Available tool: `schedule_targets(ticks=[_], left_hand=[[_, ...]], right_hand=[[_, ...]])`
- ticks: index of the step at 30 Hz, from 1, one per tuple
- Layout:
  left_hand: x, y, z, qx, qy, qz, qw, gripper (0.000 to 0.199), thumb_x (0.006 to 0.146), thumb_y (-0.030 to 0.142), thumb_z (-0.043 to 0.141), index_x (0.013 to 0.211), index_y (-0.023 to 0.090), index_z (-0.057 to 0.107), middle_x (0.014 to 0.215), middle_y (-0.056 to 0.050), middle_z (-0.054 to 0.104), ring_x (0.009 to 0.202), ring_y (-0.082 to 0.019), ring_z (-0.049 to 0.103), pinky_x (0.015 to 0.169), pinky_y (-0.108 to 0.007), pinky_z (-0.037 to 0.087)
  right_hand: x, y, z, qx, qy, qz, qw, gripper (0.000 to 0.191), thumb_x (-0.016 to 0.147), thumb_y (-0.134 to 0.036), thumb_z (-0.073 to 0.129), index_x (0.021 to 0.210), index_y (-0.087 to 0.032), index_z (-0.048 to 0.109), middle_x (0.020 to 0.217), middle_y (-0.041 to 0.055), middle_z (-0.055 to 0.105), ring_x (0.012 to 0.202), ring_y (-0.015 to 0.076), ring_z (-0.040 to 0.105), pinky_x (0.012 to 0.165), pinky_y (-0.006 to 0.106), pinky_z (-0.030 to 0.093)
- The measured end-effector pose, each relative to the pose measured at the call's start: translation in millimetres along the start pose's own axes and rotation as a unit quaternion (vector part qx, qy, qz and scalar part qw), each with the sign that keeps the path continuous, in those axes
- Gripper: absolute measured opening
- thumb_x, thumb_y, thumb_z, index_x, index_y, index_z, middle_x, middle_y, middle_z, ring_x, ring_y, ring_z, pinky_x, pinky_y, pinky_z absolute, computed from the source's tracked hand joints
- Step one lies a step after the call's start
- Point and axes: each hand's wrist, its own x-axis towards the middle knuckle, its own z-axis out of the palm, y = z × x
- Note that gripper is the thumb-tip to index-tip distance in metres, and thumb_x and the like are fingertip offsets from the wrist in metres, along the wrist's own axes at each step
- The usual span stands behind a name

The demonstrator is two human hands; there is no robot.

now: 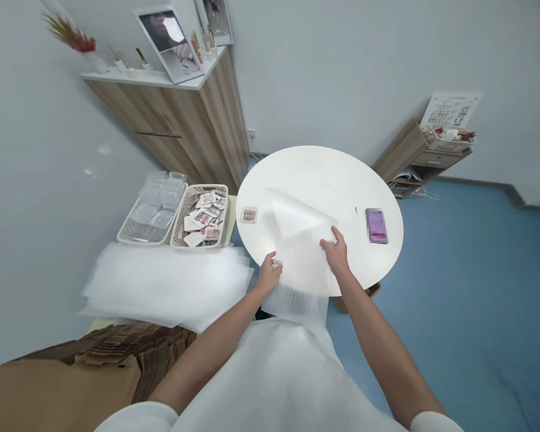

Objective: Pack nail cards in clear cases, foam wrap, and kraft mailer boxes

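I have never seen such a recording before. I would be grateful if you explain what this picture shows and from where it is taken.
There is no machine here, only a person's two bare hands. The single picture comes from a camera worn on the head, looking forward and down. On the round white table lie a thin, translucent white sheet, partly folded over, a small clear case with reddish pieces, a tiny dark object and a blurred purple rectangular item. The right hand is at the sheet's right side; the left hand is at its left. How firmly either hand grips is unclear.
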Motion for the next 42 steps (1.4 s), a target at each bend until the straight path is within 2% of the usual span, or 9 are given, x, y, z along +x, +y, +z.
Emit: schedule_targets(ticks=[5, 14, 19, 22, 24, 27, 31, 34, 42], left_hand=[[18, 18, 28.3, 0.074, 0.043, 0.016, 0.996, 0.057, 0.068, 0.018, 0.056, 0.123, 0.02, 0.041, 0.09, -0.004, 0.058, 0.084, -0.016, 0.056, 0.081, -0.031, 0.041], [44, 27, 68.9, 0.073, 0.03, -0.002, 0.997, 0.045, 0.072, 0.014, 0.052, 0.116, 0.022, 0.051, 0.111, -0.006, 0.058, 0.102, -0.02, 0.053, 0.092, -0.035, 0.038], [55, 30, 79.4, 0.07, 0.049, -0.037, 0.996, 0.038, 0.072, 0.014, 0.054, 0.11, 0.021, 0.056, 0.118, -0.007, 0.055, 0.11, -0.022, 0.049, 0.097, -0.036, 0.035], [60, 31, 83.0, 0.114, 0.05, -0.036, 0.992, 0.039, 0.075, 0.015, 0.051, 0.113, 0.02, 0.053, 0.118, -0.009, 0.054, 0.11, -0.022, 0.049, 0.097, -0.037, 0.035], [61, 33, 84.9, 0.196, 0.062, -0.011, 0.979, 0.042, 0.077, 0.017, 0.047, 0.119, 0.017, 0.048, 0.122, -0.011, 0.05, 0.114, -0.023, 0.045, 0.097, -0.04, 0.035], [58, 35, 86.5, 0.356, 0.092, 0.05, 0.929, 0.047, 0.081, 0.022, 0.042, 0.127, 0.016, 0.038, 0.135, -0.014, 0.035, 0.125, -0.028, 0.032, 0.098, -0.046, 0.03], [49, 34, 85.0, 0.503, -0.014, 0.156, 0.85, 0.047, 0.085, 0.029, 0.037, 0.131, 0.021, 0.034, 0.142, -0.01, 0.026, 0.131, -0.027, 0.018, 0.101, -0.047, 0.024], [46, 28, 81.8, 0.555, -0.069, 0.173, 0.811, 0.049, 0.085, 0.032, 0.037, 0.133, 0.021, 0.031, 0.143, -0.009, 0.025, 0.132, -0.026, 0.015, 0.101, -0.047, 0.022], [49, 22, 81.4, 0.535, -0.093, 0.186, 0.819, 0.053, 0.084, 0.033, 0.038, 0.135, 0.019, 0.027, 0.144, -0.011, 0.019, 0.133, -0.027, 0.012, 0.102, -0.049, 0.017]], right_hand=[[32, 31, -13, 0.038, -0.019, 0.073, 0.996, 0.064, 0.075, -0.032, 0.049, 0.134, -0.019, 0.026, 0.138, 0.0107, 0.031, 0.126, 0.0231, 0.032, 0.1, 0.042, 0.034], [89, 76, -18, -0.066, -0.125, 0.072, 0.987, 0.066, 0.077, -0.028, 0.046, 0.135, -0.013, 0.021, 0.143, 0.0138, 0.019, 0.131, 0.0254, 0.02, 0.103, 0.046, 0.026], [73, 75, -15, -0.199, -0.105, 0.003, 0.974, 0.062, 0.08, -0.031, 0.044, 0.135, -0.016, 0.021, 0.146, 0.0135, 0.009, 0.132, 0.0306, 0.011, 0.099, 0.052, 0.024], [48, 72, -7, -0.24, -0.196, -0.078, 0.947, 0.059, 0.082, -0.034, 0.042, 0.135, -0.017, 0.023, 0.145, 0.0124, 0.015, 0.133, 0.0283, 0.011, 0.1, 0.05, 0.02], [35, 73, -2, -0.274, -0.237, -0.075, 0.929, 0.057, 0.083, -0.036, 0.039, 0.135, -0.016, 0.024, 0.145, 0.0122, 0.018, 0.133, 0.0276, 0.012, 0.101, 0.049, 0.017], [27, 77, 2, -0.314, -0.254, -0.053, 0.913, 0.057, 0.085, -0.039, 0.034, 0.136, -0.015, 0.023, 0.145, 0.0119, 0.016, 0.133, 0.0268, 0.011, 0.102, 0.049, 0.013], [30, 82, 2, -0.332, -0.249, -0.054, 0.908, 0.058, 0.086, -0.042, 0.03, 0.137, -0.015, 0.02, 0.146, 0.0116, 0.014, 0.134, 0.0268, 0.008, 0.101, 0.05, 0.012], [33, 83, 0, -0.329, -0.247, -0.053, 0.91, 0.058, 0.086, -0.042, 0.029, 0.137, -0.016, 0.019, 0.145, 0.0114, 0.014, 0.133, 0.0273, 0.008, 0.101, 0.051, 0.012], [32, 74, -5, -0.325, -0.236, -0.038, 0.915, 0.056, 0.086, -0.039, 0.028, 0.137, -0.017, 0.018, 0.146, 0.0106, 0.013, 0.133, 0.027, 0.01, 0.101, 0.052, 0.012]])
